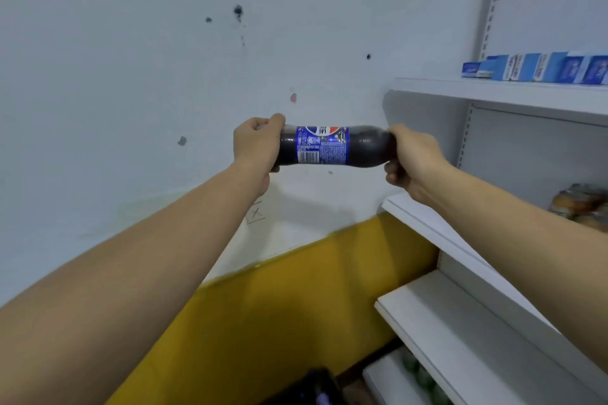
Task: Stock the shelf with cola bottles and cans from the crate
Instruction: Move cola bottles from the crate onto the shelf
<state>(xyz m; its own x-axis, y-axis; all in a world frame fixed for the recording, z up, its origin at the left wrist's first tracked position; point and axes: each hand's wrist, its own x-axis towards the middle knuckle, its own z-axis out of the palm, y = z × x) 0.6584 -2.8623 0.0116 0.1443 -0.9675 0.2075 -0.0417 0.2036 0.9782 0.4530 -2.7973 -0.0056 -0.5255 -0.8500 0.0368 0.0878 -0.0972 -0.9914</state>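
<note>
bottle [332, 145] sideways – l hand [258, 145] & r hand [413, 161] gripping ends

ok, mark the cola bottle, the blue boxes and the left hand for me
cola bottle [320, 145]: head view, on its blue label.
blue boxes [539, 66]: head view, middle of the row on the upper shelf.
left hand [256, 145]: head view, back of the hand.

Even, soft, cool light with faint shadows and no glare. Wide-angle bending curves the shelf [493, 92] edges at right; the near bottom corner is blurred.
</note>
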